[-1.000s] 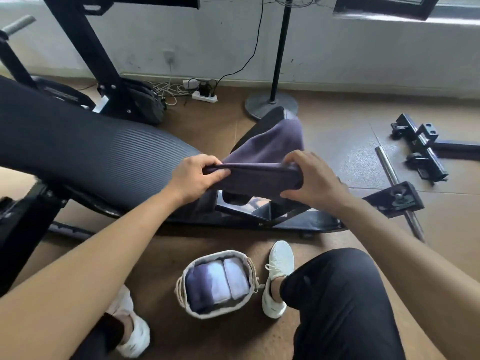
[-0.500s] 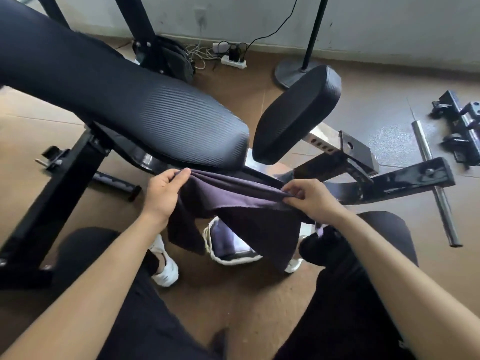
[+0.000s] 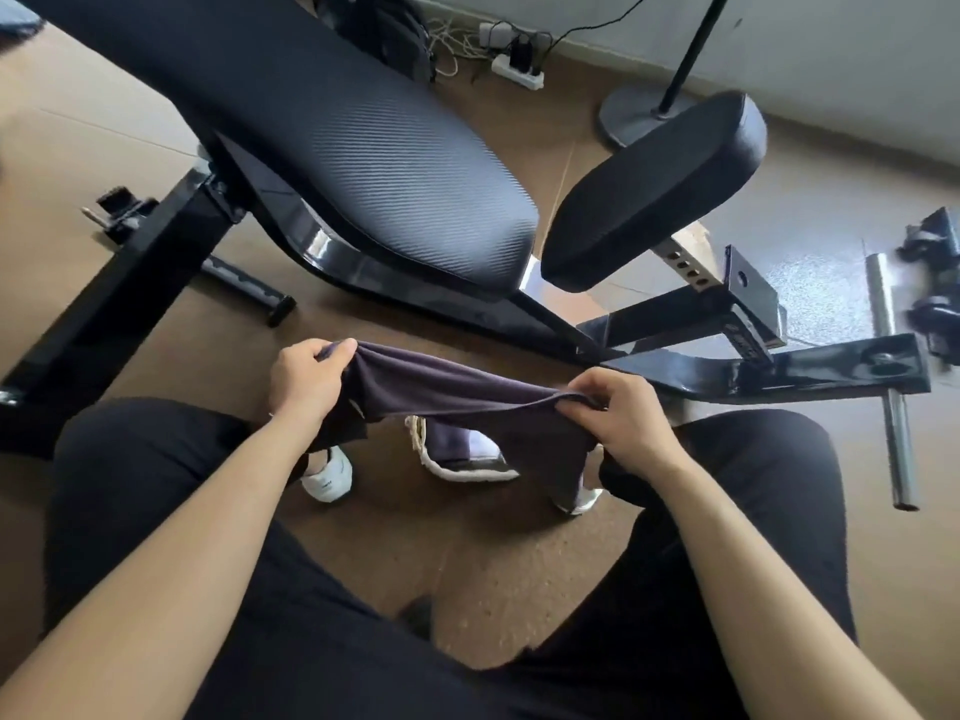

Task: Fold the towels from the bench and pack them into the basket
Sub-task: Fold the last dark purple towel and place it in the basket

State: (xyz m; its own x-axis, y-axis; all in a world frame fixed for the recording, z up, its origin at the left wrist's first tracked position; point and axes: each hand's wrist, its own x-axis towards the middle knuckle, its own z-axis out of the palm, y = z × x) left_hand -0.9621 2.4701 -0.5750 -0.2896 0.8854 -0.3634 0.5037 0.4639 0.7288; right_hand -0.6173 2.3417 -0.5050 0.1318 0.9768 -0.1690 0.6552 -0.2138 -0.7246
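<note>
- Both ends of the towel [image 3: 452,392] are pinched, one in the left grip [image 3: 306,379], one in the right grip [image 3: 628,413], directly above the basket [image 3: 467,474]
- Risk: sagging cloth may catch the basket rim, or drop if either pinch loosens

The towel [image 3: 457,392] I hold is soft, matt cloth, dark purple-grey, sagging in loose folds. The desk [image 3: 395,168] is padded in a black vinyl-like skin with a fine ribbed texture and a dull sheen. Its frame [image 3: 810,363] is glossy black painted metal. The bar [image 3: 893,407] is bare brushed steel. The basket [image 3: 470,475] rim is pale, rough woven rope. The floor [image 3: 519,579] is brown, grainy, matt. My trousers [image 3: 156,485] are matt black cloth.
</note>
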